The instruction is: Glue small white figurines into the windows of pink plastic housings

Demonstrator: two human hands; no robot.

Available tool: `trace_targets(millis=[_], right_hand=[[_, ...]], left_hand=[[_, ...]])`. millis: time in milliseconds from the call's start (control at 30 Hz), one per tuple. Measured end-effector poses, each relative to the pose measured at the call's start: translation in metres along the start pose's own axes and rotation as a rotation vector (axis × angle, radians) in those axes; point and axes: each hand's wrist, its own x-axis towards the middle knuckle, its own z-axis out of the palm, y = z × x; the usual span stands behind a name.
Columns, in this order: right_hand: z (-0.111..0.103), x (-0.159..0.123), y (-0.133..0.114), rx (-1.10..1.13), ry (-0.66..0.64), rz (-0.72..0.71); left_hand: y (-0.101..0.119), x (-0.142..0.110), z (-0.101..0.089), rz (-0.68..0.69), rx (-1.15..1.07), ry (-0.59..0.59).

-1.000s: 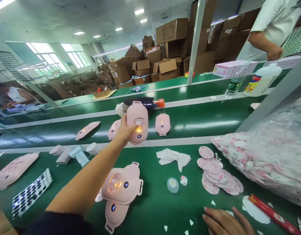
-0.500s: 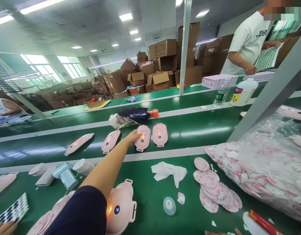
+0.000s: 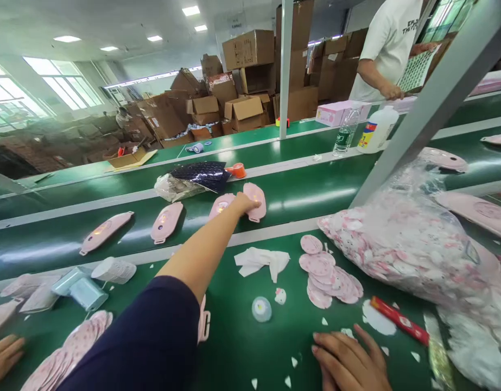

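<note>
While the left hand (image 3: pixel 242 204) pinches its left side, the pink case (image 3: pixel 256 192) extends beyond the thumb (image 3: pixel 253 205).

- A factory assembly workshop
- Long green conveyor belts (image 3: pixel 307 198) between pale rails (image 3: pixel 283 232), matching pink devices (image 3: pixel 166 222) spaced along one
- Stacked cardboard boxes (image 3: pixel 248 50) behind
- A worker (image 3: pixel 382 51) standing across

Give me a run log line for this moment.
left hand: touching pink case, grip unclear | right hand: fingers spread at green table | nearby: red tube, white cloth, clear bag
</note>
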Motion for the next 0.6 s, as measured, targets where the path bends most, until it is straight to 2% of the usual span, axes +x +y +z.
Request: trace_targets(millis=[100, 200, 267, 367, 400, 467, 533, 600], right_hand=[[-0.009, 0.008, -0.008, 0.046, 0.004, 0.090], [-0.013, 0.013, -0.015, 0.059, -0.056, 0.148], [-0.014, 0.015, -0.016, 0.057, -0.125, 0.161], [-0.015, 0.016, -0.017, 0.076, -0.185, 0.221], [-0.015, 0.017, -0.016, 0.088, -0.204, 0.249], [-0.015, 0.024, -0.013, 0.103, -0.265, 0.295], [-0.013, 0.038, -0.007, 0.113, -0.344, 0.304], [-0.007, 0.058, -0.001, 0.128, -0.422, 0.284]], left_hand=[[0.002, -0.018, -0.021, 0.013, -0.293, -0.023], [-0.011, -0.054, -0.051, 0.091, -0.599, -0.022], [-0.026, -0.095, -0.073, 0.157, -0.783, 0.009], [-0.057, -0.173, -0.096, 0.234, -1.082, 0.140], [-0.068, -0.200, -0.099, 0.206, -1.199, 0.186], [-0.091, -0.249, -0.096, 0.072, -1.255, 0.259], [-0.113, -0.286, -0.084, -0.042, -1.291, 0.311], [-0.132, -0.313, -0.066, -0.064, -1.334, 0.330]])
